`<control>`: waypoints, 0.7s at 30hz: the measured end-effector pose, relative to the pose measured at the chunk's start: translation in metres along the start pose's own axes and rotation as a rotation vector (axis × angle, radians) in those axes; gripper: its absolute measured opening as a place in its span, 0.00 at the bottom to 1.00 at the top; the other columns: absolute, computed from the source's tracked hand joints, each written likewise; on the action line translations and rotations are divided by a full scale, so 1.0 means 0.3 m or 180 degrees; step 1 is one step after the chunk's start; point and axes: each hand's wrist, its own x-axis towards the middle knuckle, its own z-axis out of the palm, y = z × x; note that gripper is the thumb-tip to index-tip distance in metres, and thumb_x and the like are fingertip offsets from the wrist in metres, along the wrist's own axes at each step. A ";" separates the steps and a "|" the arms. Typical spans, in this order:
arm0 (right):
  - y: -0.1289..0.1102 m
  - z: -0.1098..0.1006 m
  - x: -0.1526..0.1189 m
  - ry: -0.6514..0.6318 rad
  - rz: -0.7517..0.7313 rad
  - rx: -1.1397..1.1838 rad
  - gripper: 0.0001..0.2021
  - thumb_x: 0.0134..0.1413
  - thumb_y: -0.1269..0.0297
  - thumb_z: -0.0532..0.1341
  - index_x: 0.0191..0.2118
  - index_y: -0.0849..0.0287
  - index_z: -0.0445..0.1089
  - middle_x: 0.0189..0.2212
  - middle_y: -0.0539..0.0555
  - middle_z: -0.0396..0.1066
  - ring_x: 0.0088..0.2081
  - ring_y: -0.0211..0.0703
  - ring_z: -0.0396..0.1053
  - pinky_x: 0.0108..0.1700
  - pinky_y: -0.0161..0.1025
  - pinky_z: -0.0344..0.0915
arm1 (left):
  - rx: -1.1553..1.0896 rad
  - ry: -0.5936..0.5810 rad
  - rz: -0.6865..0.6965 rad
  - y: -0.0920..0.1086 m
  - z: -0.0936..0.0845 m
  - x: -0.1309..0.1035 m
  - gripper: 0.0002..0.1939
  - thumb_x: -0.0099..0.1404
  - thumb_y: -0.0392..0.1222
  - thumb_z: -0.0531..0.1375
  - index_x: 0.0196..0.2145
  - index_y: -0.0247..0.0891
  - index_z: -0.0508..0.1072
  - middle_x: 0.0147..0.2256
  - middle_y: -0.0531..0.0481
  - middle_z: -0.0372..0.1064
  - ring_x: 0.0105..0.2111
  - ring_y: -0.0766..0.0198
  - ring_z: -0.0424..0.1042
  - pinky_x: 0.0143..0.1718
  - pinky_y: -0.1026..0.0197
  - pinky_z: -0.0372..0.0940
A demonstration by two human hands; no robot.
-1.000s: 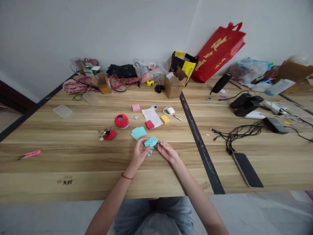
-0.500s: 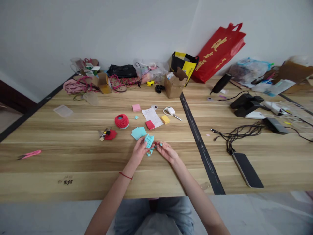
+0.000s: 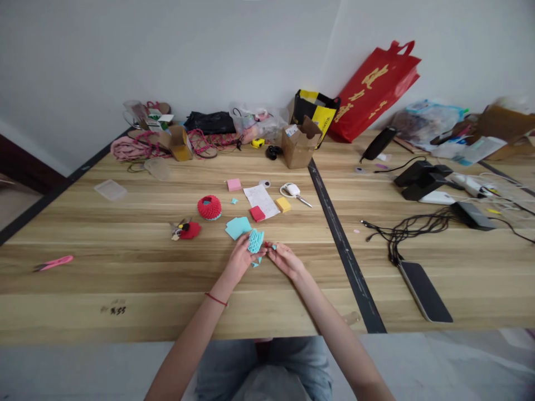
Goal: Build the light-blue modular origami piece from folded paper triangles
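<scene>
My left hand point(image 3: 239, 259) grips a light-blue piece built of many folded paper units point(image 3: 256, 241), raised above the table. Close to its right side, my right hand point(image 3: 286, 260) pinches a small folded paper piece point(image 3: 274, 247), light blue; a bit of red shows at the fingertips too. Under the hands lie a few loose blue folded pieces point(image 3: 256, 263). Just beyond my left hand is a stack of light-blue paper sheets point(image 3: 238, 228). A round red folded-paper bowl point(image 3: 209, 207) with a blue base stands further back to the left.
Scissors point(image 3: 295, 192), a yellow paper pad point(image 3: 283, 205), a red pad point(image 3: 257, 213) and a printed sheet point(image 3: 259, 197) lie beyond my hands. At left is a pink-handled cutter point(image 3: 53, 263). Cables point(image 3: 403, 228) and a black-topped device point(image 3: 425, 291) lie right. Bags and boxes line the wall.
The blue folded-paper piece has turned in my left hand, showing more of its side. My right hand stays near it, still pinching. The whole view has shifted slightly.
</scene>
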 end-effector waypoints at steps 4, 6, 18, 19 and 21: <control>-0.001 0.002 0.002 -0.0007 0.0013 -0.0006 0.06 0.40 0.69 0.70 0.29 0.60 0.75 0.35 0.53 0.77 0.35 0.37 0.73 0.45 0.35 0.70 | -0.0084 -0.0003 -0.0138 0.005 0.003 0.002 0.20 0.54 0.50 0.65 0.42 0.39 0.68 0.38 0.46 0.75 0.31 0.59 0.75 0.39 0.51 0.70; -0.003 0.002 0.003 -0.0011 0.0000 -0.0060 0.06 0.42 0.68 0.69 0.30 0.59 0.75 0.36 0.54 0.77 0.36 0.38 0.73 0.45 0.36 0.70 | -0.0056 -0.0041 -0.0257 0.006 0.000 0.005 0.19 0.55 0.52 0.64 0.41 0.39 0.69 0.38 0.46 0.75 0.30 0.59 0.74 0.38 0.50 0.70; 0.003 -0.022 0.020 -0.0035 -0.0030 -0.0113 0.06 0.43 0.68 0.69 0.31 0.59 0.75 0.33 0.53 0.76 0.35 0.39 0.72 0.46 0.36 0.70 | 0.0184 -0.0278 -0.0388 -0.002 -0.010 0.006 0.19 0.56 0.55 0.62 0.39 0.38 0.70 0.37 0.44 0.73 0.28 0.63 0.71 0.33 0.57 0.67; 0.003 -0.022 0.020 -0.0039 -0.0032 -0.0107 0.06 0.43 0.68 0.69 0.32 0.59 0.76 0.33 0.53 0.76 0.35 0.39 0.72 0.45 0.37 0.70 | 0.0189 -0.0290 -0.0366 -0.001 -0.008 0.005 0.19 0.56 0.55 0.62 0.39 0.38 0.70 0.37 0.44 0.73 0.28 0.63 0.71 0.33 0.57 0.67; 0.004 -0.020 0.020 -0.0048 -0.0043 -0.0098 0.06 0.43 0.68 0.69 0.31 0.60 0.76 0.33 0.53 0.76 0.35 0.38 0.72 0.45 0.36 0.70 | 0.0180 -0.0278 -0.0283 0.001 -0.003 0.000 0.20 0.56 0.54 0.63 0.40 0.38 0.69 0.37 0.45 0.73 0.28 0.64 0.71 0.32 0.58 0.67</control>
